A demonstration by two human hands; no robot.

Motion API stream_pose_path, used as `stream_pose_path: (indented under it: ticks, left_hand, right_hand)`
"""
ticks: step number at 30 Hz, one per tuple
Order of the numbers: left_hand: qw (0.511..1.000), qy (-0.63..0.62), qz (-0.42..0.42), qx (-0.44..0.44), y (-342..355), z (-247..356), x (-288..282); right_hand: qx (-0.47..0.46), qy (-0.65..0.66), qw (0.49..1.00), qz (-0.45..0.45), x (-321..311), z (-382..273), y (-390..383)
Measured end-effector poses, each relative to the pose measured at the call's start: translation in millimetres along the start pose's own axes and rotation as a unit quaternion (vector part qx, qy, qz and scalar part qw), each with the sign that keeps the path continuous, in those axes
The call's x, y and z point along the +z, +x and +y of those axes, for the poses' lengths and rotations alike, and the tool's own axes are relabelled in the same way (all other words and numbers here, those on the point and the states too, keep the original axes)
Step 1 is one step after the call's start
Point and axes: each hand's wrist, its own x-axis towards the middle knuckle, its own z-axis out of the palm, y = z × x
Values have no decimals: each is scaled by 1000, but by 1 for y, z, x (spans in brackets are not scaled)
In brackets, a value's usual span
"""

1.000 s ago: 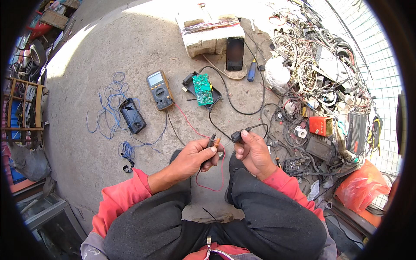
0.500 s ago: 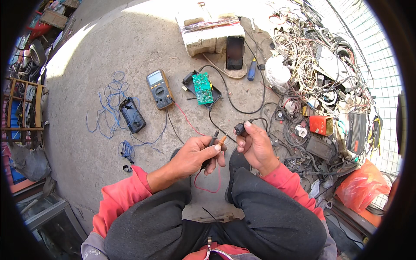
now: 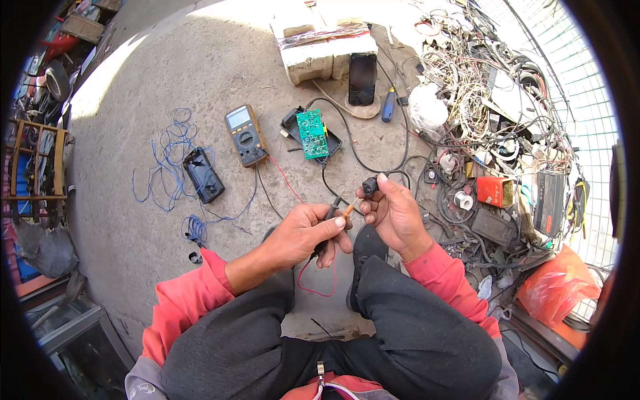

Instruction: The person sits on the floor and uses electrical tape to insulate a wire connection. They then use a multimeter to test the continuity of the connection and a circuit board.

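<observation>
My left hand (image 3: 308, 233) is closed around two multimeter probes (image 3: 348, 211), one with an orange tip section and one black, their thin metal points directed up and to the right. Between the thumb and fingers of my right hand (image 3: 399, 217) is a black cable plug (image 3: 370, 187). The orange probe's point is close to the plug's face; whether they touch I cannot tell. A red lead loops below my left hand. Beyond the hands lies a yellow-edged multimeter (image 3: 247, 137), with a red and a black lead. Right of it, a green circuit board (image 3: 312, 134) rests on an open black case (image 3: 333, 143).
A black case half (image 3: 203, 176) and tangled blue wire (image 3: 175, 160) lie to the left. At the far side, a phone (image 3: 363, 80) leans on a white block (image 3: 319, 61), beside a blue-handled screwdriver (image 3: 388, 105). Cables and scrap (image 3: 487, 113) are heaped on the right.
The plug in my right hand has turned and risen slightly, its face now toward the probes. My left hand has shifted a little right, bringing the probe points nearer to it.
</observation>
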Motion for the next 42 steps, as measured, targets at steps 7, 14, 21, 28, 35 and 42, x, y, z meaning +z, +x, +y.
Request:
stream_pose_path:
  ticks: [7,14,21,28,35,42]
  left_hand:
    - [1000,-1,0,-1,-1,1,1]
    - [1000,-2,-3,-2,0,1,1]
    - [1000,0,-3,-6,0,1,2]
    - [1000,5,-7,-7,1,1,2]
    - [999,32,-2,-3,1,-2,0]
    - [1000,30,0,-2,0,1,2]
  right_hand:
    - [-3,0,1000,-11,2,0,2]
    - [-4,-4,1000,-5,5,-2,2]
    - [-4,-10,1000,-6,7,-1,2]
    - [-6,-15,1000,-8,9,-2,2]
    - [-5,-20,1000,-11,10,-2,2]
    - [-6,-19,1000,-13,12,-3,1]
